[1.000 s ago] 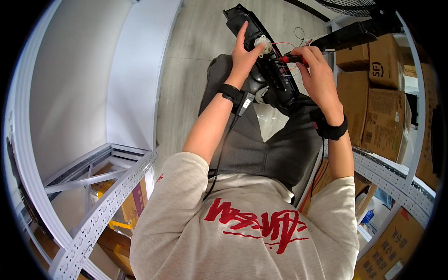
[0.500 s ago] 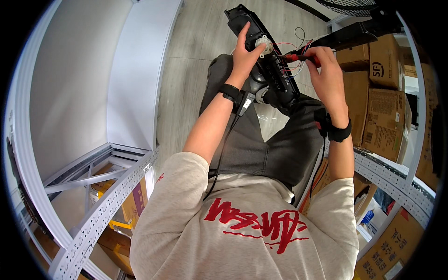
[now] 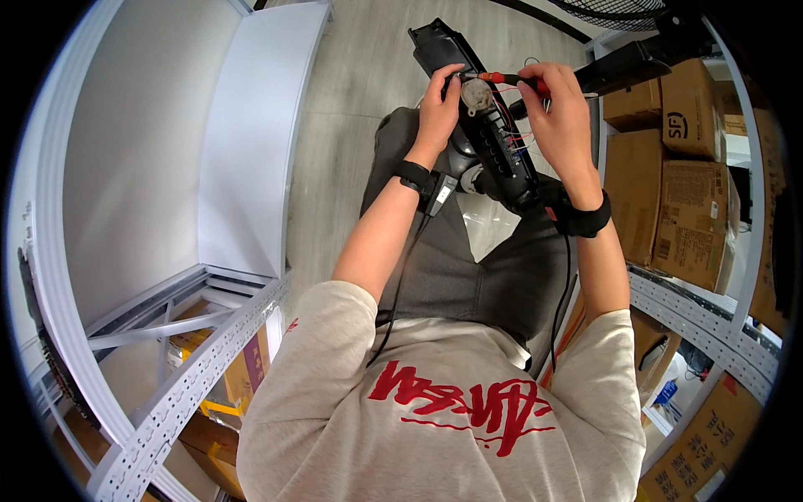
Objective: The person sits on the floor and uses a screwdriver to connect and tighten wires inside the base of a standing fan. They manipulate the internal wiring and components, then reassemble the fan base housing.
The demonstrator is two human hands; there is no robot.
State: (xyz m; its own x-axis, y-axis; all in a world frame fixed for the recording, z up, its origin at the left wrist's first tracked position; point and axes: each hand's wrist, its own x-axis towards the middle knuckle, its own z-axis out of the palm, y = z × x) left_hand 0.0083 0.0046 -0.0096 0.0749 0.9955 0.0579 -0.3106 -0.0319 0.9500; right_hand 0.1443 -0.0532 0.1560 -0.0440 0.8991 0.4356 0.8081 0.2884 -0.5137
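A long black plastic housing [image 3: 505, 164] lies slantwise over my knees. A round, pale motor-like part [image 3: 477, 96] sits on it, and thin red and white wires [image 3: 520, 139] run along its right side. My right hand [image 3: 562, 121] is closed around a red-and-black screwdriver [image 3: 493, 78], whose shaft points left across the top of the round part. At the screwdriver's tip, the fingers of my left hand [image 3: 435, 121] are pinched together beside the housing. Whatever small thing lies between those fingertips is too small to make out.
Stacked cardboard boxes [image 3: 693, 209] fill a metal shelf [image 3: 686, 314] on the right. A black fan grille [image 3: 615, 10] and a dark stand [image 3: 623, 67] are at the upper right. White shelving [image 3: 251, 125] rises on the left beside the grey floor [image 3: 335, 142].
My right hand has brought the screwdriver up and left, from the wires to my left fingertips. My left hand has gone from spread fingers on the housing to a pinch.
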